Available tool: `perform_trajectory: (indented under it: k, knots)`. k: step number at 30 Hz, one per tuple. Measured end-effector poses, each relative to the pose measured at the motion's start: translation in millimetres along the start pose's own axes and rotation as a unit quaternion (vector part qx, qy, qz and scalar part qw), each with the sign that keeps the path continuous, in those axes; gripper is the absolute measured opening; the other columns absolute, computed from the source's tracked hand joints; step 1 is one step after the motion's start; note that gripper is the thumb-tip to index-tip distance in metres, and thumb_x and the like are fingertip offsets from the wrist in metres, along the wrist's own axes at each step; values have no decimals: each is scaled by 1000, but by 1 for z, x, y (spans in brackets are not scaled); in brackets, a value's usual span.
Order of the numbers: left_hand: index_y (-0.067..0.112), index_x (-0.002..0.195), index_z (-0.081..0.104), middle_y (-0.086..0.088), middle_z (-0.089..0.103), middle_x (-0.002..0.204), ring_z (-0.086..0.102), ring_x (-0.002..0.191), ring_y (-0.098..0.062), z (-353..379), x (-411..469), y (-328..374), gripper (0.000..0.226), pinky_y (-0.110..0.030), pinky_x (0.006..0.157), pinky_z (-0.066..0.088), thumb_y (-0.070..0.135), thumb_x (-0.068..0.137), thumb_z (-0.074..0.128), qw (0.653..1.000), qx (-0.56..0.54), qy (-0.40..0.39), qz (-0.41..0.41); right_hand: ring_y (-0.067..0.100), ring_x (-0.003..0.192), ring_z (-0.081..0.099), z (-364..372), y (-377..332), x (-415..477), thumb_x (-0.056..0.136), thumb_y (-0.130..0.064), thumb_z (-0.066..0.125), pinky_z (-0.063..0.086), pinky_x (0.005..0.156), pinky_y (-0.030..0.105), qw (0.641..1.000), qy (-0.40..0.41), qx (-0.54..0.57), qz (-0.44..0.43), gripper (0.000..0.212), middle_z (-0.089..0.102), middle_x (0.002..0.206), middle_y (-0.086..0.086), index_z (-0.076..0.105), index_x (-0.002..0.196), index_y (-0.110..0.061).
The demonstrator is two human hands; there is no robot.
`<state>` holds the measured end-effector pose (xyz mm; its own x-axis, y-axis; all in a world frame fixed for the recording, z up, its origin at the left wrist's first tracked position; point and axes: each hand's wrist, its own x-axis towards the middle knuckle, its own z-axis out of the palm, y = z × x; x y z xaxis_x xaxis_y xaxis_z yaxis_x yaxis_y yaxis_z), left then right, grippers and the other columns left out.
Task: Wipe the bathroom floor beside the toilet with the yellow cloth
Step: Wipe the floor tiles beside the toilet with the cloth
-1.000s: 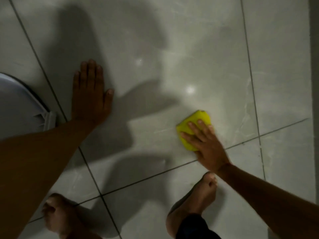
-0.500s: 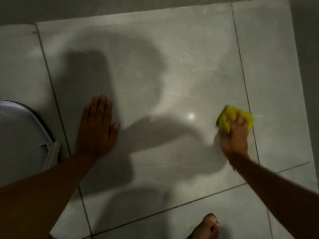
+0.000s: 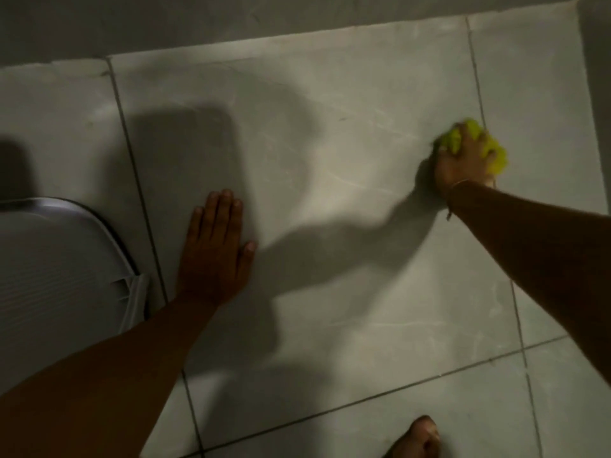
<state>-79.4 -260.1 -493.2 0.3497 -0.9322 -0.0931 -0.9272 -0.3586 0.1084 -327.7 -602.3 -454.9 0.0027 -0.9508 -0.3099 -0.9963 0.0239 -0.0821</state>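
Floor [image 3: 330,193] tiles, yellow cloth [image 3: 496,153] under right hand [image 3: 463,160] near wall [image 3: 198,21].

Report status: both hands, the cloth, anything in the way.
Left hand flat on floor tile, bracing. Right hand gripping yellow cloth near grout line. Nothing in the way.

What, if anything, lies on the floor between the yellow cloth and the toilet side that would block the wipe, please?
Only the left hand, planted flat on the floor just right of the toilet. The tile between it and the yellow cloth under the right hand shows nothing but shadows.
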Motion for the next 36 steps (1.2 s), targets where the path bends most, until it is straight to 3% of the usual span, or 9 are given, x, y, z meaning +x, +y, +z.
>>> perform_trajectory:
  k: [4,6,11,16,18,21,27,32,36]
  knots:
    - [5,155,23,-18,23,164,18,154,-35,-3,0,1,70,-50,126,14,42,97,36,1000,-2,-5,4,43,148,5,11,8,-71,85,-43,33,5,118,60,914,-128,-68,-379,67,15,161,16,30,149,-25]
    - [5,155,24,-17,23,164,18,154,-34,-4,-1,1,71,-50,126,15,42,97,37,1000,-3,-14,1,46,146,10,3,32,-77,85,-38,38,9,118,57,927,-117,-53,-353,65,20,159,20,32,148,-22]
    - [6,155,23,-16,22,165,16,155,-32,-2,1,1,70,-49,127,14,44,98,33,1000,-14,-15,1,40,148,7,19,-84,-31,92,-38,42,8,118,61,997,17,65,36,60,17,162,10,24,150,-34]
    - [6,156,22,-16,22,165,16,155,-32,-2,0,0,71,-49,127,15,45,98,32,1000,-11,-20,-1,44,147,11,27,-52,-89,81,-27,45,7,119,57,900,-61,-53,-427,66,24,159,15,36,146,-26]
    - [5,156,22,-16,22,165,16,155,-32,-2,-1,0,71,-49,126,16,44,97,33,1000,-12,-22,-2,45,145,19,16,-40,-71,82,-25,44,12,119,57,917,-49,-35,-395,62,31,156,17,41,144,-22]
    - [5,155,24,-16,22,165,16,155,-32,0,0,0,71,-50,126,18,45,97,33,1000,-21,-15,2,39,147,12,14,-102,-31,90,-28,50,13,118,59,991,-8,30,-133,59,21,161,8,33,147,-33]
    - [4,155,23,-16,21,165,16,155,-32,-5,0,1,70,-51,125,19,44,98,32,999,-24,-22,0,38,148,14,17,-87,-70,89,-16,55,11,118,57,901,-94,-25,-422,58,26,159,7,41,143,-29]
    - [5,155,22,-15,20,166,14,155,-32,-1,0,-2,69,-49,126,15,39,97,33,999,-34,-21,10,33,140,30,15,-150,-25,88,-27,46,20,116,52,989,21,34,-140,44,40,150,2,51,131,-34]
    - [4,155,23,-16,20,165,15,155,-32,-6,-2,0,69,-50,126,17,37,96,35,999,-38,-27,6,37,149,8,45,-127,-108,80,-20,51,4,118,60,893,-69,-44,-443,66,22,161,4,38,144,-35]
